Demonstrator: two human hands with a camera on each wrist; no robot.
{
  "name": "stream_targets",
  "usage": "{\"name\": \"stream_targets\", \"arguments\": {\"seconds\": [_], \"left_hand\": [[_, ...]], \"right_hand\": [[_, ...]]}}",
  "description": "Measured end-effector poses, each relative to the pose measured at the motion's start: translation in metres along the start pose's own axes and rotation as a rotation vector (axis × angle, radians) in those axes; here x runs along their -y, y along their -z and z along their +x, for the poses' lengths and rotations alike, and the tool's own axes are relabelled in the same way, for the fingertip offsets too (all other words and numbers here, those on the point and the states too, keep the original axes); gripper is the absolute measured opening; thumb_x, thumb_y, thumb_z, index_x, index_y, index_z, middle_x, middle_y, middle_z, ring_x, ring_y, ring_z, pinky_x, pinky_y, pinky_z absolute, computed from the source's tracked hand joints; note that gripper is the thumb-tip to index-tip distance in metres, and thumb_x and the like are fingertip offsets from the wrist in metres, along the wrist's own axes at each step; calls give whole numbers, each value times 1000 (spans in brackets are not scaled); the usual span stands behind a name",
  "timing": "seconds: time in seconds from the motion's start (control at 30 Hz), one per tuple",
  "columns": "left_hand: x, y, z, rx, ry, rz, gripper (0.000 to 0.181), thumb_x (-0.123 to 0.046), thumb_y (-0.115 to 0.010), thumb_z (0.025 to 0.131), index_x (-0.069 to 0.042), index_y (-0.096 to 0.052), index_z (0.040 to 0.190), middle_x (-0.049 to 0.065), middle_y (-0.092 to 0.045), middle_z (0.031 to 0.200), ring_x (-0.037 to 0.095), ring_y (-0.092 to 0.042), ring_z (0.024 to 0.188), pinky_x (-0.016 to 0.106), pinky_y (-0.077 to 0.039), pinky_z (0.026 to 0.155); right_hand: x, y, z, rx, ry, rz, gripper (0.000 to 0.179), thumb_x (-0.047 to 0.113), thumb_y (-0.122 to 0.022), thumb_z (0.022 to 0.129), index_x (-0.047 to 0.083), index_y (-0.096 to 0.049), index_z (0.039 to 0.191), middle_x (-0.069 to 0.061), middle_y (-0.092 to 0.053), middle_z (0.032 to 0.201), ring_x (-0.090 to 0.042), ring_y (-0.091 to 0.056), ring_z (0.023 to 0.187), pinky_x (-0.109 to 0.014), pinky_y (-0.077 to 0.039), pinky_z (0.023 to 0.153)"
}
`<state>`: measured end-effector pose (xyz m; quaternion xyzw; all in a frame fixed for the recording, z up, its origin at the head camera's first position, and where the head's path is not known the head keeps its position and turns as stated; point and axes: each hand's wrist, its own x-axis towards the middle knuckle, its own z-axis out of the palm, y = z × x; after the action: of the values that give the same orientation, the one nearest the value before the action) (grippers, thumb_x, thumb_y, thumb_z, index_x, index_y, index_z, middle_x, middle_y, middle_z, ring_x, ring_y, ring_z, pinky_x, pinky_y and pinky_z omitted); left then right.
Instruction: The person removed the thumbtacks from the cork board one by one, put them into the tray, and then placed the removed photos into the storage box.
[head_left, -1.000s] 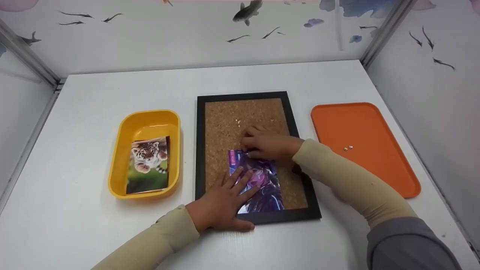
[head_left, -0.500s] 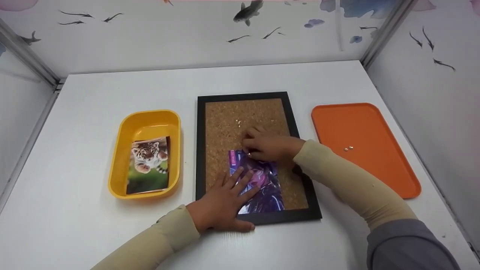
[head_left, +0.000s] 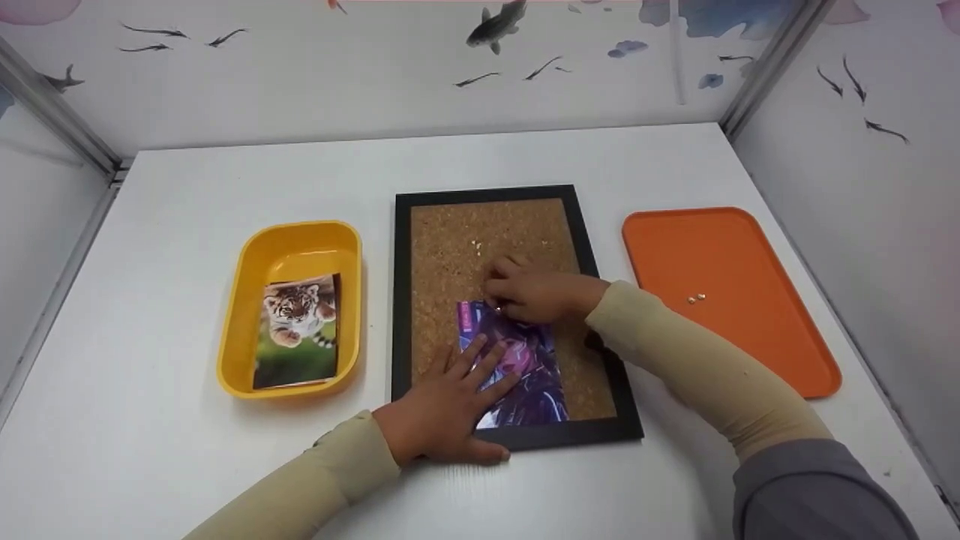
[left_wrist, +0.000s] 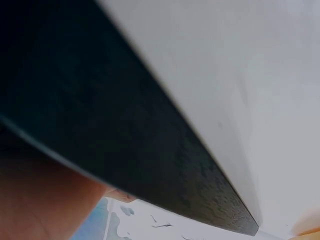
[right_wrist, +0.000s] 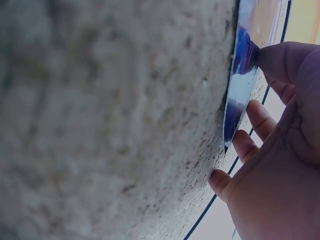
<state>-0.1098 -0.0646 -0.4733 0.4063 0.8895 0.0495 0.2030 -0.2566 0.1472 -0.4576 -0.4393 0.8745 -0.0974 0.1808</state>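
Observation:
A glossy purple picture card [head_left: 536,390] lies on the lower part of a black-framed cork board [head_left: 450,225]. My left hand [head_left: 446,409] rests over its left side, fingers spread, thumb down across the frame's near edge. At the card's top edge, my right hand [head_left: 544,291] has its fingers curled, with a small shiny thumbtack [head_left: 498,308] glinting beside the thumb; the fingers mostly cover it. In the right wrist view, the thumb and index meet at the card [right_wrist: 234,107], and the other fingertips touch down near its edge. The board's dark frame [left_wrist: 150,130] fills much of the left wrist view.
Several small gold bits [head_left: 476,246] sit on the cork's upper half. To the left stands a yellow tub [head_left: 300,234] holding a tiger picture [head_left: 296,330]. An orange tray [head_left: 735,255] with two tiny gold tacks [head_left: 696,298] lies on the right. White walls enclose the table.

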Motion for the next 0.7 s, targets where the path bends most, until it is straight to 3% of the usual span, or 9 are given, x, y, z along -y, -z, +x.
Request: {"name": "stream_targets", "arguments": {"seconds": [0.47, 0.7], "left_hand": [[1, 0, -1, 12, 4, -14, 100, -89, -36, 80, -38, 0, 158, 0, 13, 166, 30, 21, 148, 61, 8, 114], [-1, -2, 0, -3, 0, 32, 100, -89, -33, 81, -36, 0, 159, 3, 12, 166, 30, 20, 148, 61, 6, 114]], "right_hand": [[0, -1, 1, -4, 4, -18, 11, 21, -53, 102, 24, -62, 108, 0, -42, 134, -20, -39, 122, -40, -44, 102], [-1, -3, 0, -25, 25, -50, 9, 19, -54, 101, 22, -61, 107, -1, -44, 132, -20, -41, 119, -42, -42, 102]]}}
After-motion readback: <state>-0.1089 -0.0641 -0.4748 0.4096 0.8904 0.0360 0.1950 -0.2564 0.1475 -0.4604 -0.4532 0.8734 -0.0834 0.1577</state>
